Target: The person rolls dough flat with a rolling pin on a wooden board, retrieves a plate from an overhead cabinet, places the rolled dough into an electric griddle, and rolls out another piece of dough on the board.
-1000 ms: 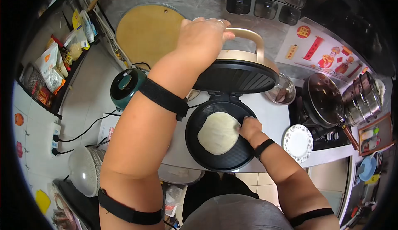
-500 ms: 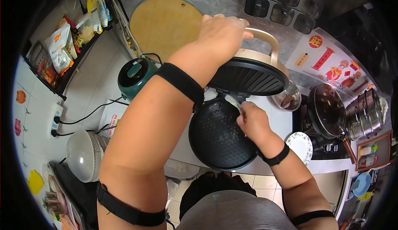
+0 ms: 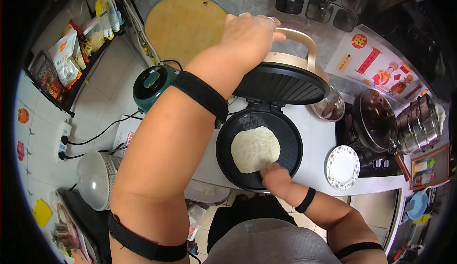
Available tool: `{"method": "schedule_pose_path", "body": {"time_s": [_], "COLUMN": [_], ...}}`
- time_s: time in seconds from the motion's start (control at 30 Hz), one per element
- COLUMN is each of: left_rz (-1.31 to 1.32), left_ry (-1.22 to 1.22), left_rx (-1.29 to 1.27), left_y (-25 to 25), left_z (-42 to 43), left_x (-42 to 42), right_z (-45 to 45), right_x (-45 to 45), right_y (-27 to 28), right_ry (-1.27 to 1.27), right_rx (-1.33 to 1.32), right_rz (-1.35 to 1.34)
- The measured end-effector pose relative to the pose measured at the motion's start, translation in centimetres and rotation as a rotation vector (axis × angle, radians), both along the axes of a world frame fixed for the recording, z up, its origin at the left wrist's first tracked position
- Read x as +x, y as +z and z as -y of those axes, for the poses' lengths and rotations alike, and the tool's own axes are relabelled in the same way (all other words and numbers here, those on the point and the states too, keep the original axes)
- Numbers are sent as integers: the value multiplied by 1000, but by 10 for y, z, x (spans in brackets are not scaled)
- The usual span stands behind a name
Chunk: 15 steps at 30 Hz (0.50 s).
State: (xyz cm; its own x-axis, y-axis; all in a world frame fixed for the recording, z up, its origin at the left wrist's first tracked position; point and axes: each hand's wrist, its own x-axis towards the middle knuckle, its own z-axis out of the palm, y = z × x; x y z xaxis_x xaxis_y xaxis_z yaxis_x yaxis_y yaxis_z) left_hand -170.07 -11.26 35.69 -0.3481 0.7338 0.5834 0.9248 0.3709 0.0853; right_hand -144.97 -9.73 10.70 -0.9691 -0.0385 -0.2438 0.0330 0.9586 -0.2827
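At the white kitchen worktop point(image 3: 316, 142), grips the golden handle point(image 3: 312, 49) with the fingers of the left hand point(image 3: 250, 35), presumably holding the electric griddle point(image 3: 301, 142) open for access; sets the right hand point(image 3: 276, 177) at the near edge of the flatbread point(image 3: 254, 147), on the lower plate point(image 3: 289, 157), cannot tell whether pinching.

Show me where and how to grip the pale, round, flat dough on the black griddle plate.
I'd pinch the near-right rim of the pale, round, flat dough, where the right hand is, coming from the person's side: the dough looks thin and lies flat, and the raised black ribbed lid stands beyond its far edge.
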Motion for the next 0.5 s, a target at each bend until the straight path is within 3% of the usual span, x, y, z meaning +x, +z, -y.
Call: {"method": "schedule_pose_path", "body": {"time_s": [0.17,0.33,0.4,0.5], "left_rz": [-11,19,5,28], "left_ry": [7,19,17,-4], "left_rx": [-18,-43,-16,-14], "left_y": [0,3,2,3], "left_z": [1,2,2,2], "left_x": [1,3,3,2], "right_z": [-37,-46,-48,-53], "right_x": [-8,-12,-11,-20], "right_y": [-11,-17,-29,-32], "right_ry": [-166,-149,-14,-35], "right_rx": [232,208,206,226], "right_rz": [40,-7,-111,27]}}
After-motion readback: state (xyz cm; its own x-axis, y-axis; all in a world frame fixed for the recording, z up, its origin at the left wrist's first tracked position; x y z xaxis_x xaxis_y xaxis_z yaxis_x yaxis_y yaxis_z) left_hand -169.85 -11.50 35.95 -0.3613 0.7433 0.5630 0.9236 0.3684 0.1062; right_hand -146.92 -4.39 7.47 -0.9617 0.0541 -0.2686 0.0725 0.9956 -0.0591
